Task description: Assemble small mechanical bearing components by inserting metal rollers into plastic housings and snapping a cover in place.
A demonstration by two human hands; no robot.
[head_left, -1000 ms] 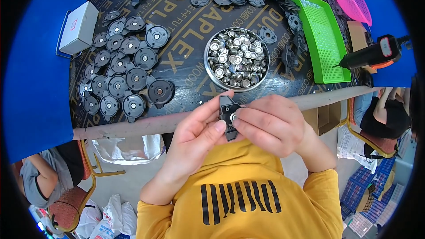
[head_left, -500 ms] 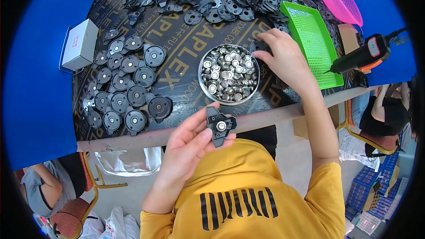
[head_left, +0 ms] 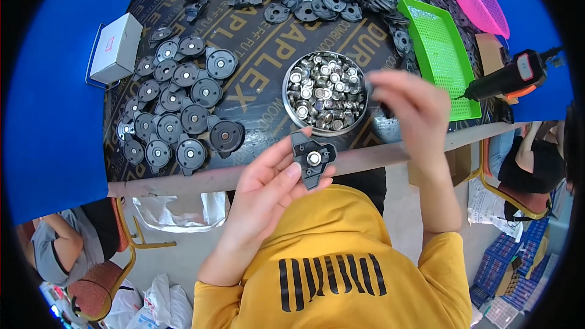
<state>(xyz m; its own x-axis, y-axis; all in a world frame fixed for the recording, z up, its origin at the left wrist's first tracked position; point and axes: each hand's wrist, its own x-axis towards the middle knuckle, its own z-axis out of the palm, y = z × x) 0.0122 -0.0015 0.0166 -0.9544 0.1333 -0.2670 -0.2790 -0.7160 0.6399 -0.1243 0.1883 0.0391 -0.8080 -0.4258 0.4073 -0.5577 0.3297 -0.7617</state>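
Observation:
My left hand [head_left: 268, 189] grips a black plastic housing [head_left: 312, 161] in front of the table edge, thumb on its near side. A round silver metal insert [head_left: 314, 158] sits in the middle of that housing. My right hand [head_left: 414, 100] is raised just right of a round tin [head_left: 292, 113] heaped with similar silver inserts [head_left: 326, 88]. Its fingers are drawn together and blurred. A small dark thing shows at their tips, too smeared to name. On the left of the table lie several black round plastic parts [head_left: 194, 119] with metal centres.
A large pile of black plastic parts [head_left: 317, 0] covers the far table. To the right are a green perforated tray [head_left: 436, 55], a pink basket [head_left: 481, 0] and a black electric screwdriver [head_left: 506, 79]. A white box [head_left: 116, 49] stands at left. Other people sit on both sides.
My right hand has pulled back toward me and to the right, away from the dark part beside the tin. My left hand still holds the housing. The view has shifted slightly.

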